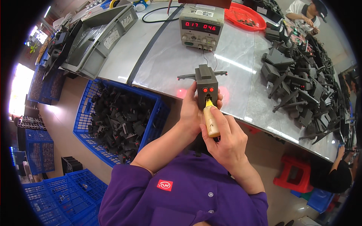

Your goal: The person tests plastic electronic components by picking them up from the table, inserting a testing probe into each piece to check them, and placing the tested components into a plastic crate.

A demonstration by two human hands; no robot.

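My left hand (190,111) grips a dark grey plastic device (207,81) at the table's near edge. Two round red parts glow on its near face, and a thin arm with a red tip sticks out on each side. Closed round a small cream squeeze bottle with a yellow nozzle (212,122) is my right hand (230,140). The nozzle tip is at the dark opening below the red parts; whether it touches inside is hidden. Beyond the device, thin wires run up to a bench power supply (201,28) with a lit red display.
Many dark grey devices lie piled on the table's right (290,79). A blue crate (83,120) of dark parts stands below left. Behind are a grey bin (113,35) and a red tray (249,13). Another person (305,15) works far right; a red stool (292,175) stands lower right.
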